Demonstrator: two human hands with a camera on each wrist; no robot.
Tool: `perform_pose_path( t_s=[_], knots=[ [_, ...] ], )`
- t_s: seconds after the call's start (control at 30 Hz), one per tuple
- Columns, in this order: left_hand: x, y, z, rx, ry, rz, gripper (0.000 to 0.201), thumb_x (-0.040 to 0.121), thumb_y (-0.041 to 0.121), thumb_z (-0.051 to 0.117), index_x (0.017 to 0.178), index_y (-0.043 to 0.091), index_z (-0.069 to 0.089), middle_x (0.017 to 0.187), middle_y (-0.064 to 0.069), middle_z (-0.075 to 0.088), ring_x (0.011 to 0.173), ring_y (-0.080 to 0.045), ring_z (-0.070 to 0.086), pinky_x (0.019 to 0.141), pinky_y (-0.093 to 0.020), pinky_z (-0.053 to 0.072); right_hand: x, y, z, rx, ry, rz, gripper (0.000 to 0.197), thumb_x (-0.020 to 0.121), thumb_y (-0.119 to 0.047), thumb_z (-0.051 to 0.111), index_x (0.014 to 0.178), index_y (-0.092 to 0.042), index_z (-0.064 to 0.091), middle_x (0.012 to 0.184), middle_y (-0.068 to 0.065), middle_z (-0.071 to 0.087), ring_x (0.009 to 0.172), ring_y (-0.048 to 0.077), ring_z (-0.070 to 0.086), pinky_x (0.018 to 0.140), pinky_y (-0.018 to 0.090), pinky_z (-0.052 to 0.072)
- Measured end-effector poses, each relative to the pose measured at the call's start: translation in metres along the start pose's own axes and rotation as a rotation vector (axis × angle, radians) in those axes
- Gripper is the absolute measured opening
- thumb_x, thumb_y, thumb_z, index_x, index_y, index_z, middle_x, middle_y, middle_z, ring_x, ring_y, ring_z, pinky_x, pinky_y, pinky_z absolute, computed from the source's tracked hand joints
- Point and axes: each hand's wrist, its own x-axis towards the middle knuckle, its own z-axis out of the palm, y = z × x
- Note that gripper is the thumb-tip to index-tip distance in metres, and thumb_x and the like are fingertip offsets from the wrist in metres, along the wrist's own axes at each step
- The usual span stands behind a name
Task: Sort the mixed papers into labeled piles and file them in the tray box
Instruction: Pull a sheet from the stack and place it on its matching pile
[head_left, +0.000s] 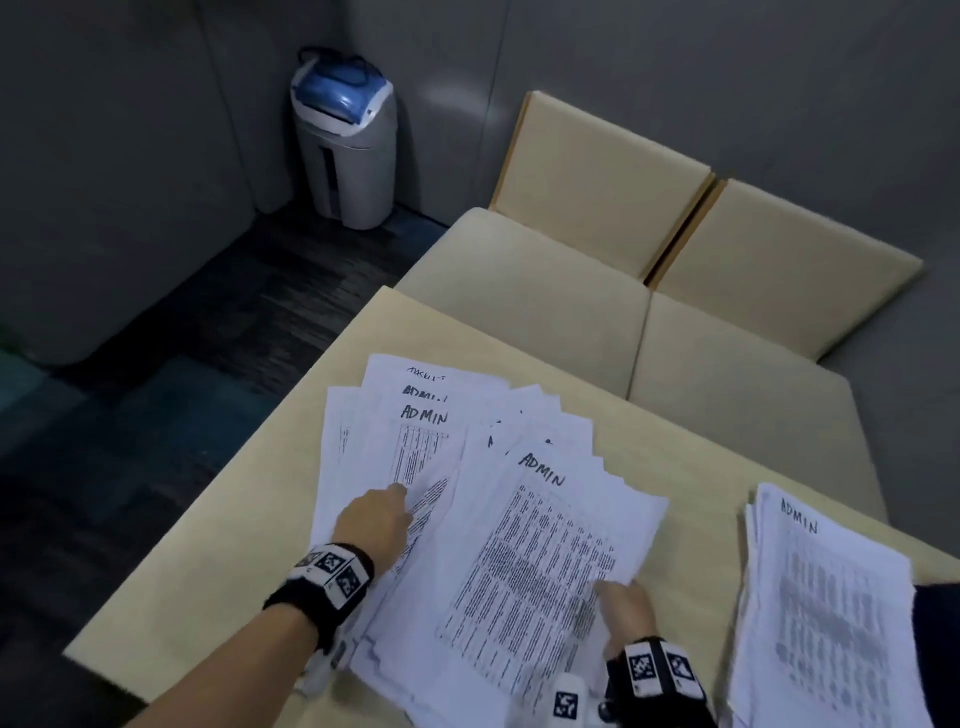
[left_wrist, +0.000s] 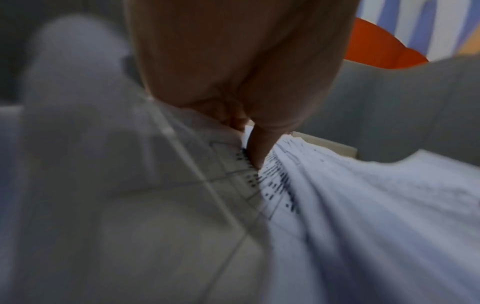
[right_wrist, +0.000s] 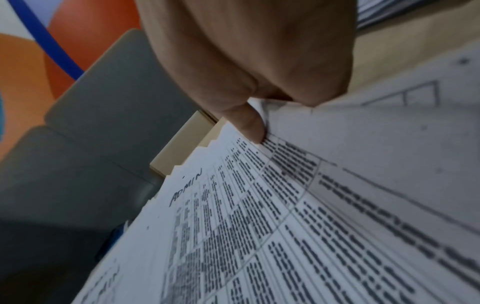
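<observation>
A fanned spread of white printed sheets (head_left: 519, 561), several headed "ADMIN" in marker, covers the middle of the beige table (head_left: 208, 582). My left hand (head_left: 397, 501) lies on the spread's left part. In the left wrist view its thumb (left_wrist: 255, 153) presses onto print, and a sheet (left_wrist: 155, 185) rises between thumb and curled fingers. At the front right corner of the top "ADMIN" sheet (right_wrist: 233, 216), my right hand (head_left: 618, 597) pinches it, thumb (right_wrist: 253, 127) on top and fingers underneath. A separate stack (head_left: 826, 597) headed "ADMIN" lies at the table's right.
Beige padded seats (head_left: 519, 296) with upright backs (head_left: 602, 171) stand just beyond the table's far edge. A grey and blue bin-like appliance (head_left: 345, 140) sits in the far corner on dark carpet. No tray box is in view.
</observation>
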Motion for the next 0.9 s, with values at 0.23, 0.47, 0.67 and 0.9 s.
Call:
perform_pose_path(
  t_s=[0.23, 0.47, 0.67, 0.9],
  knots=[
    [-0.005, -0.006, 0.003, -0.414, 0.073, -0.155, 0.03, 0.099, 0.026, 0.053, 0.12, 0.006, 0.055, 0.109, -0.016, 0.065, 0.102, -0.033, 0.062, 0.084, -0.034, 0.05, -0.003, -0.017, 0.007, 0.201, 0.042, -0.176, 0.025, 0.093, 0.004, 0.045, 0.103, -0.014, 0.06, 0.1, 0.008, 0.066, 0.083, 0.023, 0.06, 0.089, 0.038, 0.048],
    [0.007, -0.014, -0.017, -0.344, 0.34, -0.306, 0.068, 0.086, 0.049, 0.067, 0.132, 0.004, 0.046, 0.132, -0.017, 0.043, 0.122, -0.034, 0.041, 0.094, -0.046, 0.043, 0.001, -0.028, 0.017, 0.105, -0.157, -0.244, 0.039, 0.093, -0.012, 0.062, 0.131, -0.015, 0.054, 0.122, 0.006, 0.063, 0.109, 0.026, 0.06, 0.101, 0.045, 0.046],
    [0.017, -0.001, -0.027, -0.001, 0.192, -0.301, 0.074, 0.085, 0.071, 0.048, 0.131, 0.013, 0.044, 0.131, -0.013, 0.042, 0.121, -0.031, 0.041, 0.098, -0.045, 0.038, -0.006, -0.042, 0.04, 0.18, -0.351, -0.195, 0.071, 0.079, -0.034, 0.079, 0.141, -0.03, 0.044, 0.135, -0.007, 0.056, 0.122, 0.02, 0.054, 0.103, 0.042, 0.043],
    [0.021, 0.006, -0.026, -0.26, 0.157, -0.113, 0.066, 0.086, 0.045, 0.068, 0.135, 0.008, 0.042, 0.13, -0.011, 0.051, 0.116, -0.027, 0.052, 0.093, -0.036, 0.044, 0.006, -0.044, 0.053, 0.21, -0.369, -0.159, 0.065, 0.072, -0.021, 0.085, 0.13, -0.017, 0.056, 0.122, 0.002, 0.066, 0.109, 0.024, 0.063, 0.1, 0.045, 0.047]
  ],
)
